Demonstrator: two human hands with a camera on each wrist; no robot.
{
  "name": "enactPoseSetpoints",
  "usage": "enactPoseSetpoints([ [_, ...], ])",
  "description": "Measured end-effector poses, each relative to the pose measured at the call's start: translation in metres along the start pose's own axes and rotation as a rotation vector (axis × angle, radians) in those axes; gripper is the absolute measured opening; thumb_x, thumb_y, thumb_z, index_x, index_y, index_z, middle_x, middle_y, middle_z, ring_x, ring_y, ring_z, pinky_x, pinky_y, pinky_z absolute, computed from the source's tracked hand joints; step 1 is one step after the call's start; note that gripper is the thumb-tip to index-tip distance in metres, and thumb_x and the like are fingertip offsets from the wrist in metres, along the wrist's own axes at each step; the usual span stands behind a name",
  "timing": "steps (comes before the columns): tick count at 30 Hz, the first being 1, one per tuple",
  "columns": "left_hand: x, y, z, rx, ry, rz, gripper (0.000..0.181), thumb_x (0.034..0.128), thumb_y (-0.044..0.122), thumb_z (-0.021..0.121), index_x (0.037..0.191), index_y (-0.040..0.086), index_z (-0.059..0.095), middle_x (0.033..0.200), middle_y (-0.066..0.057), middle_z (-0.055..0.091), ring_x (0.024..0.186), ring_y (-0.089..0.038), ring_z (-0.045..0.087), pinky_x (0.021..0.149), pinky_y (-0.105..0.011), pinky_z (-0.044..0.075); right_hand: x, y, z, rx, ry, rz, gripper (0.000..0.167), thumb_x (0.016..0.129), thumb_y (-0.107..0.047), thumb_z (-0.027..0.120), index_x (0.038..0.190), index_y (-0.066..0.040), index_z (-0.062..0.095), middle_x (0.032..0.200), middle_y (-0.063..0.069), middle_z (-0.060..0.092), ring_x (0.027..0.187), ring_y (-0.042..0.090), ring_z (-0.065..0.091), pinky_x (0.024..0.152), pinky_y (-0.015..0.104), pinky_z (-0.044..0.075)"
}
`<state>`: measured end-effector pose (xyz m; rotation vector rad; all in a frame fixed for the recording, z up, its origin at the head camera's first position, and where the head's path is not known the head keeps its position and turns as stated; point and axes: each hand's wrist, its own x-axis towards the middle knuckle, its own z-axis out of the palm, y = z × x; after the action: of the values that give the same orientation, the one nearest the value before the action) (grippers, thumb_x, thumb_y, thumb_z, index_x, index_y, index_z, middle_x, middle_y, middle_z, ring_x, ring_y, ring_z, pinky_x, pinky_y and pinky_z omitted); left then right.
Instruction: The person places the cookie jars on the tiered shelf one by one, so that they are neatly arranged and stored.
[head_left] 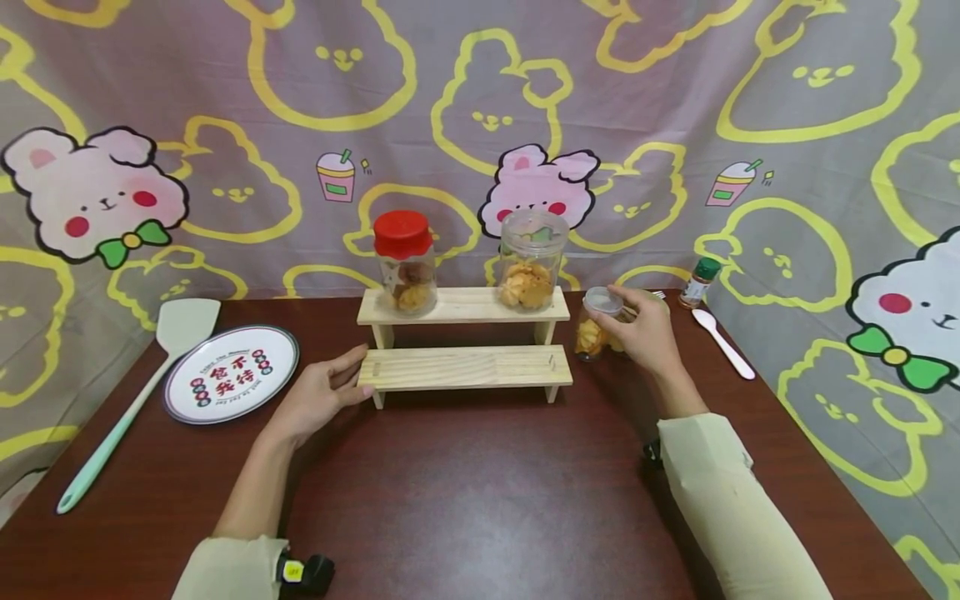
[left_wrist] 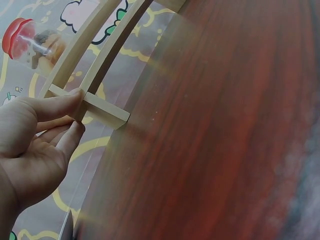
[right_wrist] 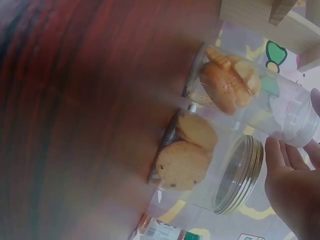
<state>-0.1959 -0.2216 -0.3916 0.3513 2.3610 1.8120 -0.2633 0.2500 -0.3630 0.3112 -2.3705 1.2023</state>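
A two-tier wooden rack (head_left: 465,367) stands on the table; my left hand (head_left: 318,398) pinches the left end of its lower shelf, as the left wrist view (left_wrist: 45,140) also shows. On the upper shelf are a red-lidded jar (head_left: 406,262) at the left and a clear-lidded jar (head_left: 531,262) at the right, both with cookies. Right of the rack, my right hand (head_left: 647,332) grips the top of a small clear-lidded jar of cookies (head_left: 590,333). Beside that jar, in the right wrist view, stands a gold-lidded jar with round cookies (right_wrist: 185,160), mostly hidden by my hand in the head view.
An oval plate (head_left: 232,375) and a pale green spatula (head_left: 112,435) lie at the left. Back right are a green-capped spice bottle (head_left: 700,283), a white spoon (head_left: 723,343) and fork tines (head_left: 659,294). A patterned cloth hangs behind the table.
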Motion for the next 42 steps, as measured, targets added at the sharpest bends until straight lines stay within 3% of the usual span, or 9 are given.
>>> enactPoseSetpoints([
  [3,0.000,0.000,0.000,-0.001,-0.001,0.001,0.073,0.0943,0.001,0.070,0.153,-0.013,0.029,0.161,-0.026,0.027,0.145,-0.033,0.031,0.105,-0.018,0.042,-0.001,-0.001,-0.002,0.004,-0.003,0.006,0.049,0.084,-0.006,0.083,0.126,0.012,0.065,0.124,0.029,0.065,0.114,0.036,0.061,0.085,0.009,0.051],
  [9,0.000,0.000,0.000,0.000,0.000,-0.002,0.073,0.0941,0.001,0.071,0.153,-0.012,0.029,0.161,-0.025,0.027,0.145,-0.032,0.031,0.106,-0.018,0.042,-0.003,-0.013,-0.011,0.044,-0.032,0.047,0.050,0.087,-0.007,0.081,0.130,0.009,0.063,0.131,0.027,0.062,0.119,0.038,0.060,0.099,0.048,0.054],
  [12,0.000,0.000,0.000,0.003,0.000,-0.005,0.074,0.0941,0.001,0.071,0.153,-0.012,0.029,0.161,-0.025,0.027,0.145,-0.032,0.031,0.106,-0.018,0.042,-0.004,-0.017,-0.015,0.062,-0.038,0.046,0.050,0.087,-0.008,0.081,0.131,0.008,0.063,0.131,0.026,0.061,0.119,0.039,0.060,0.101,0.054,0.052],
  [16,0.000,-0.001,0.000,0.005,0.000,-0.003,0.073,0.0942,0.001,0.071,0.153,-0.013,0.029,0.161,-0.026,0.026,0.145,-0.033,0.031,0.106,-0.018,0.042,-0.004,-0.020,-0.017,0.093,-0.018,0.014,0.049,0.085,-0.005,0.082,0.129,0.008,0.064,0.129,0.025,0.063,0.117,0.035,0.061,0.101,0.048,0.054],
  [21,0.000,-0.002,0.000,-0.006,0.000,-0.002,0.073,0.0940,-0.001,0.070,0.152,-0.013,0.029,0.161,-0.027,0.026,0.144,-0.033,0.031,0.105,-0.017,0.042,-0.005,-0.024,-0.018,0.103,0.031,-0.031,0.049,0.082,-0.003,0.084,0.127,0.006,0.068,0.125,0.020,0.067,0.109,0.019,0.063,0.092,0.020,0.056],
  [24,0.001,-0.001,0.000,-0.011,-0.002,-0.002,0.073,0.0940,-0.001,0.070,0.152,-0.014,0.028,0.161,-0.027,0.025,0.145,-0.033,0.030,0.105,-0.017,0.042,-0.005,-0.027,-0.019,0.120,0.046,-0.045,0.048,0.081,-0.003,0.085,0.126,0.005,0.068,0.124,0.019,0.067,0.105,0.009,0.062,0.087,0.012,0.053],
  [28,0.001,-0.001,0.000,-0.004,-0.001,0.001,0.073,0.0942,0.000,0.070,0.153,-0.013,0.029,0.161,-0.026,0.025,0.145,-0.033,0.031,0.105,-0.018,0.043,-0.005,-0.035,-0.019,0.140,0.052,-0.068,0.047,0.080,0.001,0.083,0.125,0.007,0.068,0.123,0.022,0.067,0.103,0.004,0.060,0.087,0.011,0.052],
  [35,0.001,-0.001,-0.001,0.016,-0.001,0.007,0.072,0.0941,0.001,0.071,0.152,-0.012,0.030,0.161,-0.025,0.027,0.144,-0.033,0.032,0.104,-0.019,0.044,-0.016,-0.082,-0.022,0.138,0.016,-0.112,0.041,0.082,0.006,0.079,0.120,0.015,0.065,0.120,0.028,0.065,0.102,0.006,0.058,0.090,0.013,0.052],
  [42,0.000,-0.001,-0.001,0.007,-0.002,0.003,0.072,0.0940,0.000,0.070,0.153,-0.012,0.030,0.161,-0.024,0.027,0.144,-0.033,0.032,0.104,-0.018,0.044,-0.017,-0.090,-0.016,0.141,0.000,-0.153,0.040,0.082,0.008,0.078,0.119,0.015,0.066,0.120,0.029,0.066,0.099,0.007,0.058,0.084,0.013,0.052],
])
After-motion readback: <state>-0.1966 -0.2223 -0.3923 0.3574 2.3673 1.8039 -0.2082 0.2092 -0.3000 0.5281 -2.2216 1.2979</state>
